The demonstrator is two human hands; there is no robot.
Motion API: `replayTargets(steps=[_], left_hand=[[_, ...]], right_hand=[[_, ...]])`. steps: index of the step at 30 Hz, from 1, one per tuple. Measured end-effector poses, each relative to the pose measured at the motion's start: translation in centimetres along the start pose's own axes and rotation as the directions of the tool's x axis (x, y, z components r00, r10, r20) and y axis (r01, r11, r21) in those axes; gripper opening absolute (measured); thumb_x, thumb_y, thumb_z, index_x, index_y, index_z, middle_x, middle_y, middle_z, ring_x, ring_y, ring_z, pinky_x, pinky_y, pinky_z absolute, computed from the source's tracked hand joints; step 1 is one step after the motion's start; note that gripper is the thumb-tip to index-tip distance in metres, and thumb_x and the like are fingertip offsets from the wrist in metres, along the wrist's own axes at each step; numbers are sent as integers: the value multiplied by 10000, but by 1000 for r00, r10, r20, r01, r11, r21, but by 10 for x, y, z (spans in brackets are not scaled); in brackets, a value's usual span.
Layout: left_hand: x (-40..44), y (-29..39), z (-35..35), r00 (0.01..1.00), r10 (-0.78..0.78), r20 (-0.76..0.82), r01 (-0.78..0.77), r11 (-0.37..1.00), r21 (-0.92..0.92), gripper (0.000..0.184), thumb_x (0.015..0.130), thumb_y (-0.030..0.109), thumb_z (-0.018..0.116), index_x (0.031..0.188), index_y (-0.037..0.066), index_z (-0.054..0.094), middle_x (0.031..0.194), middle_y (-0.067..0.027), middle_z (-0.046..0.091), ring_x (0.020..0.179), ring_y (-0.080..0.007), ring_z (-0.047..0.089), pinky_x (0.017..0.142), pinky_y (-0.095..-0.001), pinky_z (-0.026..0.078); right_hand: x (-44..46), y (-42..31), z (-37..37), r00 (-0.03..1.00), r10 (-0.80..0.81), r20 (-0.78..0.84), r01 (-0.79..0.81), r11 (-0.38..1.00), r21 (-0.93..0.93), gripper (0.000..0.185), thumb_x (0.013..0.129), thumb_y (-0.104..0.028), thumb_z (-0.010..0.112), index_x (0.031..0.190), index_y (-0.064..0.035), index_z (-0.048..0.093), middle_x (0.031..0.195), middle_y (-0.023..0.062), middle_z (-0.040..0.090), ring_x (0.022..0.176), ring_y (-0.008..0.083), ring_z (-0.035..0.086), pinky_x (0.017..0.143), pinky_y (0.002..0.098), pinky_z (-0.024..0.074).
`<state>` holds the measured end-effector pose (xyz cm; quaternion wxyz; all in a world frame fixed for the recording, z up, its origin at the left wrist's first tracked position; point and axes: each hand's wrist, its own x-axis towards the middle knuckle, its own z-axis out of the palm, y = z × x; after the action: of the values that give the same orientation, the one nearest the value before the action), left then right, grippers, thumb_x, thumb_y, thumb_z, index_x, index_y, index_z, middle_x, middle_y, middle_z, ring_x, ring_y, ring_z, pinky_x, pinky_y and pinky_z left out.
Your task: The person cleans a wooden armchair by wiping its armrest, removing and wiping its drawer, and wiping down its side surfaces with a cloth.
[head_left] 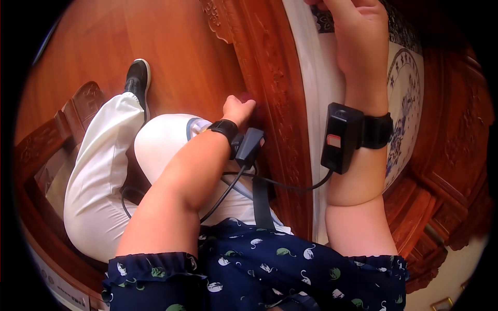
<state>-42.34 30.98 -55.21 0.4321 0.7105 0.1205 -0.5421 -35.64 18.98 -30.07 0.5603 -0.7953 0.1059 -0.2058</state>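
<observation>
My left hand (238, 110) is closed beside the carved wooden edge of the furniture, its thumb pointing toward the wood. Its curled fingers are mostly hidden, and a small blurred dark red patch shows next to them. Higher up, my right hand (361, 33) reaches over the pale surface, partly cut off by the top of the view. Its fingers look bent together, but their tips and anything in them are out of sight. The carved reddish-brown wooden edge (277, 88) runs between the two hands. Under my right forearm lies a white panel with a blue floral pattern (407, 98).
Black boxes are strapped to both wrists, left (250, 146) and right (341, 137), joined by a black cable (295, 187). White trousers (98, 176) and a black shoe (137, 78) show at left, near a carved wooden chair (44, 142). More carved wood (446, 160) stands at right.
</observation>
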Motion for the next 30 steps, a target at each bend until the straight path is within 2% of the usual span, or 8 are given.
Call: replayTargets(steps=[3,6,10,13,15,24,25,30], left_hand=[[13,0,0,963,-266,48,270,947,-174,498,762,180,608,1155,-12,372,1035,-187,513,850,-294,572,719,-365,494],[32,-32,25,999,-11,31,15,995,-102,354,794,195,561,1044,-36,465,798,-164,588,679,-255,612,446,-362,482],[-21,-10,32,998,-64,-28,61,994,-85,449,843,246,565,1163,32,334,1030,-191,535,813,-258,594,638,-358,512],[-15,-26,46,980,99,-174,-132,973,-190,389,884,212,521,1172,58,310,1086,-180,510,924,-261,557,790,-352,468],[-34,-10,40,971,143,-191,-173,973,-150,409,881,171,466,1188,-11,266,1127,-316,490,1066,-419,492,909,-409,377],[-7,-11,37,978,70,-195,-81,996,-48,387,837,66,423,1199,-39,334,1118,-290,511,1084,-401,498,915,-386,385],[38,-33,48,986,-135,-93,123,984,-128,369,846,99,411,1185,-43,379,1124,-271,520,1098,-384,495,930,-375,380],[-2,2,15,967,-223,122,231,971,-61,344,875,230,395,1092,-16,500,1124,-221,545,1085,-332,510,909,-346,390]], right_hand=[[2,-6,0,997,78,-13,-78,997,-19,121,869,-78,551,872,-6,648,767,6,622,691,60,530,657,187,427],[3,4,-2,1000,9,17,-9,1000,1,126,870,-84,550,868,-8,651,764,9,624,693,60,531,658,189,429],[3,-2,1,999,-18,27,18,1000,-3,130,870,-88,551,863,-8,654,759,15,627,694,62,539,654,189,434],[3,-9,5,999,30,35,-28,998,-61,132,869,-84,551,854,-3,655,758,19,630,695,65,550,652,191,439],[4,-9,5,999,38,30,-38,999,-1,132,868,-81,554,850,2,654,754,14,626,693,64,551,652,194,443],[3,-6,5,999,26,41,-26,1000,-9,136,874,-73,543,843,11,645,758,9,618,711,62,544,669,189,436],[3,-5,4,999,14,38,-14,1000,-7,136,874,-73,543,843,11,645,758,9,618,711,62,544,669,189,436],[2,-5,-4,995,101,8,-101,994,48,124,873,-71,545,872,6,642,775,12,628,719,66,551,675,190,440]])
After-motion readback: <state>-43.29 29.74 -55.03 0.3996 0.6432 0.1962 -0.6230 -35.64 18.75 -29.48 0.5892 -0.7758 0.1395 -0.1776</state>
